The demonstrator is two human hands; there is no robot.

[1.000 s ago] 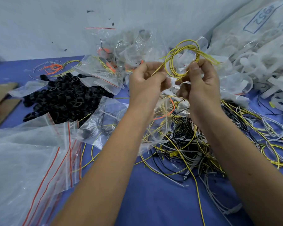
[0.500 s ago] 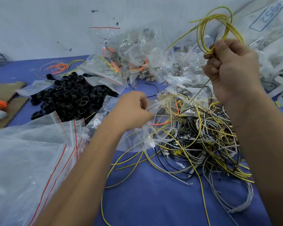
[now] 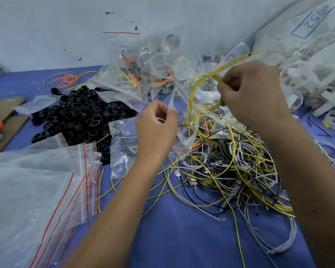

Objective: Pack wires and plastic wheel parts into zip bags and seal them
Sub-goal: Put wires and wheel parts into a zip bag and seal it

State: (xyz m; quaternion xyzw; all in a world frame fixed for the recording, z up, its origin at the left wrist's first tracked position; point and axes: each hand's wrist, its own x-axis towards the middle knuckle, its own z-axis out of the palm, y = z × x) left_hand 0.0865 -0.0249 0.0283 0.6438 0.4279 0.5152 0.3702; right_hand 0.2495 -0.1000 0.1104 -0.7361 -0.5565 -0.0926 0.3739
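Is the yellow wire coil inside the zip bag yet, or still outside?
Partly in: the right hand feeds the yellow wire coil into the zip bag held by the left hand.

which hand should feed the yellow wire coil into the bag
Right. The right hand already grips the yellow wire coil just above the clear zip bag, while the left hand pinches that bag's edge to hold it.

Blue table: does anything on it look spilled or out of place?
Yes. A tangled heap of yellow, black and white wires sprawls loose across the blue table, and black plastic wheel parts lie in an unbagged pile at the left.
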